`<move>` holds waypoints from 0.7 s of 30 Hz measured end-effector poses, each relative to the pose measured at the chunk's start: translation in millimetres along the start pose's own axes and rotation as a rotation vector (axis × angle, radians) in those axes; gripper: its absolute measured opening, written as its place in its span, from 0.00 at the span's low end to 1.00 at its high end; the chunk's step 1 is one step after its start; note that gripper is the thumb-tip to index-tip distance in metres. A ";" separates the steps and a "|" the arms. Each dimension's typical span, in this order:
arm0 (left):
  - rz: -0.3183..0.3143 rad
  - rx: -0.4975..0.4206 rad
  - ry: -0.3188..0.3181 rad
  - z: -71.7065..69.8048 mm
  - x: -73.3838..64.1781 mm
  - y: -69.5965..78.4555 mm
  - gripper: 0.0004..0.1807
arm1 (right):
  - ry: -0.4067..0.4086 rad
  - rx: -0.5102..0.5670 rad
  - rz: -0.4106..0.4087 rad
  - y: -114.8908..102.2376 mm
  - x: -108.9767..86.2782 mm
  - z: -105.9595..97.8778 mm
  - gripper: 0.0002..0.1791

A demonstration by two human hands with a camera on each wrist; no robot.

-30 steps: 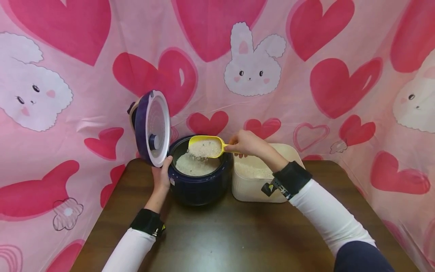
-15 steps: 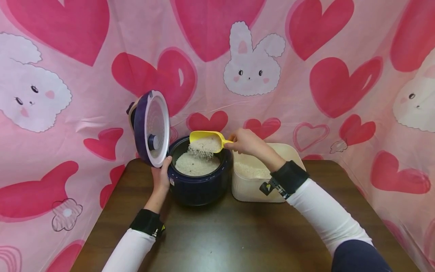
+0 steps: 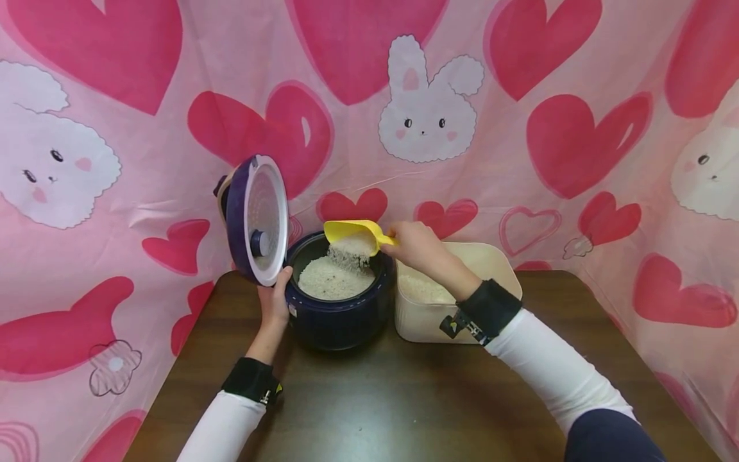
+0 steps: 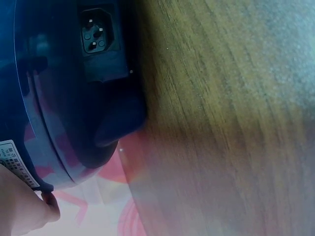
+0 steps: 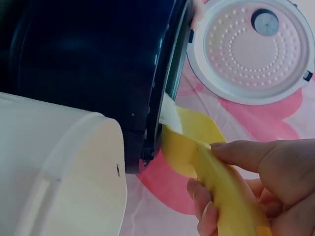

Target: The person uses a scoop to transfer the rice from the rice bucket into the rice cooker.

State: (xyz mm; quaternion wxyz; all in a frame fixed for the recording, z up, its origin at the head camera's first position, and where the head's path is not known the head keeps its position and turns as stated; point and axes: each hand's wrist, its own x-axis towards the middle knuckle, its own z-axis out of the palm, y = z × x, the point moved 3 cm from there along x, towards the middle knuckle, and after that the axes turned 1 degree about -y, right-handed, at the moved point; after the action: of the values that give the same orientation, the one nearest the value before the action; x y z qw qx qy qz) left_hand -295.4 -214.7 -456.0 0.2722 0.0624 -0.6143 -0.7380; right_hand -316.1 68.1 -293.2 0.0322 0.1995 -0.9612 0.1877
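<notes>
My right hand [image 3: 418, 247] grips the handle of a yellow scoop [image 3: 349, 227] above the open rice cooker [image 3: 337, 328]. Rice pours from the tilted scoop onto the heap of rice [image 3: 329, 282] in the dark blue cooker. In the right wrist view, thumb and fingers wrap the scoop's handle [image 5: 226, 196]. My left hand [image 3: 274, 307] holds the cooker's left rim, by the raised lid [image 3: 271, 212]; some of its fingers are hidden. The left wrist view shows part of that hand [image 4: 24, 204] against the cooker's edge, beside a label.
Close on the cooker's right stands a cream bin [image 3: 427, 326] with more rice [image 3: 424, 290] inside. Both are on a brown wooden table [image 3: 358, 404], before a pink heart-and-rabbit cloth [image 3: 358, 154]. A power socket [image 4: 96, 32] shows on the cooker's side.
My right hand has raised the scoop slightly and tipped it further. Less rice lies in the scoop, and a thicker stream falls into the cooker. The left hand stays in place.
</notes>
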 end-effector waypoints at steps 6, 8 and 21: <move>0.017 -0.036 0.009 3.6 3.2 1.8 0.31 | 0.073 -0.088 -0.023 -4.1 -2.1 -3.7 0.14; 0.018 -0.041 0.017 4.5 3.0 2.3 0.31 | 0.079 -0.092 -0.021 -3.7 -3.3 -3.3 0.14; 0.019 0.002 0.010 -2.6 -3.7 -2.1 0.30 | 0.114 -0.111 -0.087 6.6 -21.5 19.2 0.17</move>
State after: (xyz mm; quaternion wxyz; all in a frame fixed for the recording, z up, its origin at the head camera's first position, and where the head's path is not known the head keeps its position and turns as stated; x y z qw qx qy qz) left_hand -291.9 -215.0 -459.5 0.2823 0.0608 -0.6143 -0.7344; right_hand -298.8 74.5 -316.2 0.1061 0.2278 -0.9572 0.1437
